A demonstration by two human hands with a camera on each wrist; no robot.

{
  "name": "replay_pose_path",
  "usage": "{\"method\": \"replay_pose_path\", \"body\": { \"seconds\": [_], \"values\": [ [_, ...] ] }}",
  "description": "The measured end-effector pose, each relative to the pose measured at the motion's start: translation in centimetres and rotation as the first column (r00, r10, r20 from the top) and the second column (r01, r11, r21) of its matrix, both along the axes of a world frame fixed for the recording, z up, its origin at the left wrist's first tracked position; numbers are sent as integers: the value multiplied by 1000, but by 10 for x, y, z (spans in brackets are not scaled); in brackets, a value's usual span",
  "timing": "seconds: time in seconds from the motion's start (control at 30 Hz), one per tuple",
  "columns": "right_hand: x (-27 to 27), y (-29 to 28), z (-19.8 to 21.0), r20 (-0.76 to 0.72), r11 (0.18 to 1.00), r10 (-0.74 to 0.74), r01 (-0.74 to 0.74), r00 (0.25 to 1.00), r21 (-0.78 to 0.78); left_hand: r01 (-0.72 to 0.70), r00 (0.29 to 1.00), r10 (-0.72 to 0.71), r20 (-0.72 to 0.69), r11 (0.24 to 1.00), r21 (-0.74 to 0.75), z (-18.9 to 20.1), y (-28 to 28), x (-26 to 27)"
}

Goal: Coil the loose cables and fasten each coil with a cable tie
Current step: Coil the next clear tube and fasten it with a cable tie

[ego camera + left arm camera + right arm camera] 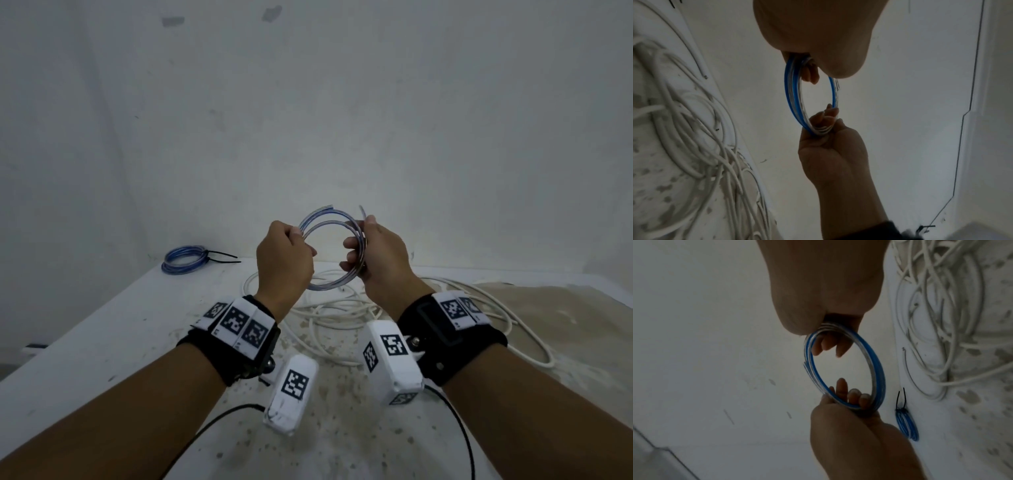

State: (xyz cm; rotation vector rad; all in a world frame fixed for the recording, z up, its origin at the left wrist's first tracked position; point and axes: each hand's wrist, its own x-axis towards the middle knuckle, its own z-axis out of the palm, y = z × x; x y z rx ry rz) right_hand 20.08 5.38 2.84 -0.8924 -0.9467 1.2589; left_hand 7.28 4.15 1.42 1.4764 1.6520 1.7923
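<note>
A: held coil (329, 253) colours?
B: clear sheath, blue stripe. Same on the tied coil (185, 259) at 10 o'clock; its tie (219, 257) is black.
A: the loose cable (342, 308)?
B: white, on a white table (102, 335) with brown speckles and a tan patch at 3 o'clock.
A: wrists?
B: black straps (455, 346), white blocks with black square-code markers (294, 383).
A: wall (308, 102)?
B: pale grey-white.

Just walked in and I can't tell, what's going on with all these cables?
A person is coiling cables. Both hands hold one blue-and-clear cable coil up above the white table: the left hand grips its left side, the right hand its right. No tie shows on it yet. A second blue coil, already fastened with a black cable tie, lies at the table's far left. A loose white cable tangle remains.
</note>
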Motion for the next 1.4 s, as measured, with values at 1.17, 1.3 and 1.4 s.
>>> {"method": "replay_pose_path", "body": {
  "seconds": [1.17, 1.3, 1.4],
  "values": [
    [11, 118, -56, -185, 969, -237, 218, 954, -117, 161, 825, -155, 543, 986, 36, -44, 128, 37],
    [8, 113, -55, -334, 978, -179, 131, 925, -162, 251, 660, -188, 727, 968, 23, -45, 128, 28],
    [2, 111, -59, -371, 965, -248, 194, 895, -176, 390, 457, -226, 860, 920, 35, -43, 127, 24]
  ]
}}
